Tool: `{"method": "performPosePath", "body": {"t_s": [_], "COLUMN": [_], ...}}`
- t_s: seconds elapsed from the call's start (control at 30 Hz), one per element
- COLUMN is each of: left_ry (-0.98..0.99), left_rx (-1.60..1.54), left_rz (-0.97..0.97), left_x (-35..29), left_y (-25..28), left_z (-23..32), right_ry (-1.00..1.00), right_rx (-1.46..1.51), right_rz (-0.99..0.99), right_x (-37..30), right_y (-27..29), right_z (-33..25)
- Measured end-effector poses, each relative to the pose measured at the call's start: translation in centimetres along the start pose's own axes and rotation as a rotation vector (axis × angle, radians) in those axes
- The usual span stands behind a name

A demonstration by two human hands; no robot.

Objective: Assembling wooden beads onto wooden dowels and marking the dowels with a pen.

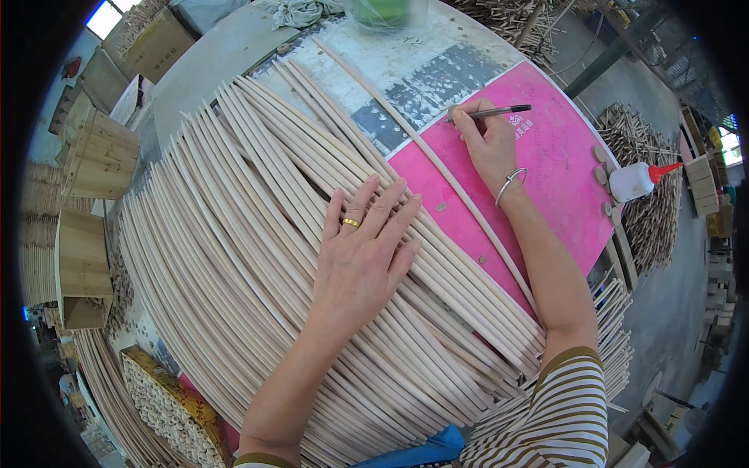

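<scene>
Right hand (487, 147): narrow pinch on a slim black pen (505, 111), thumb and fingers closed round the barrel. Pen runs near-level, writing end about 9 o'clock, tail about 3. Whether the tip touches anything: can't tell.

Left hand (360, 251): not gripping. Palm down, fingers spread toward 1 o'clock, resting across the broad pile of pale, slender wooden rods (226, 226).

Key relation: one single pale wooden rod (460, 193) lies apart from the pile, between the two hands. Long axis runs 11 to 5 o'clock, slightly bowed, roughly in line with the rods just beside it in the pile. From the right hand it sits at 8 to 9 o'clock, just beside; from the left hand, at about 2. By palm, the right hand is nearer; the left fingertips are also close. Neither hand appears to touch it. The pen points across its axis, not along it.

Further out: the rod's lower stretch crosses a bright pink flat sheet (558, 226); its upper end extends past the sheet toward 11, over the grey worn tabletop (476, 35). White plastic bottle with a red nozzle (632, 183) stands tilted at 3 to 4 o'clock from the right hand, by the sheet's edge.
</scene>
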State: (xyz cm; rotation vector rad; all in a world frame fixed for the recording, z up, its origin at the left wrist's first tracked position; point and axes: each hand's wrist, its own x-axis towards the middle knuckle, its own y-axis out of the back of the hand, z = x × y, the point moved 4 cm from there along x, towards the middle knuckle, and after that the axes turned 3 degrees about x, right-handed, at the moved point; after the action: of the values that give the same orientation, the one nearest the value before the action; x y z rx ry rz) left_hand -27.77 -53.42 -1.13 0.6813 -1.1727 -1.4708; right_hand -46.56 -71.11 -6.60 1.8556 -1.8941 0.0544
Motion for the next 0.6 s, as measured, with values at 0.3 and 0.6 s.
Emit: {"method": "performPosePath", "body": {"t_s": [0.3, 0.6], "left_ry": [-0.004, 0.000], "left_rx": [0.002, 0.000], "left_rz": [0.001, -0.001], "left_x": [0.01, 0.02], "left_y": [0.01, 0.06], "left_z": [0.03, 0.04], "right_ry": [0.008, -0.017], "right_rx": [-0.024, -0.014], "right_rz": [-0.006, -0.008], "right_x": [0.03, 0.00], "right_y": [-0.04, 0.02], "right_z": [0.02, 0.06]}}
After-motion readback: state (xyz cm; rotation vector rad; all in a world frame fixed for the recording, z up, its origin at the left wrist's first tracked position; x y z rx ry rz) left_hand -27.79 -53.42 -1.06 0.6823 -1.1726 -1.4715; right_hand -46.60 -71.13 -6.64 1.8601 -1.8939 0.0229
